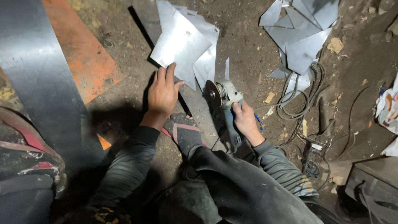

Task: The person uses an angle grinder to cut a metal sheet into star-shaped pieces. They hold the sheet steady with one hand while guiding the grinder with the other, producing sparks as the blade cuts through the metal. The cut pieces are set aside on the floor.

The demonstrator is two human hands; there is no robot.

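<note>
Crouching on a dirt floor, a person is pressing the flat, spread left hand on a thin metal sheet, likely light, springy and sharp-edged, while the right hand is clenching an angle grinder by its body, disc beside the sheet's edge.

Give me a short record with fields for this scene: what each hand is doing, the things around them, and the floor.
left hand: pressed flat on a metal sheet
right hand: gripping an angle grinder
grinder disc: at the sheet's edge
foot: on the floor between the hands
nearby: cut metal pieces, tangled cable
floor: dirt, littered with scraps
</note>
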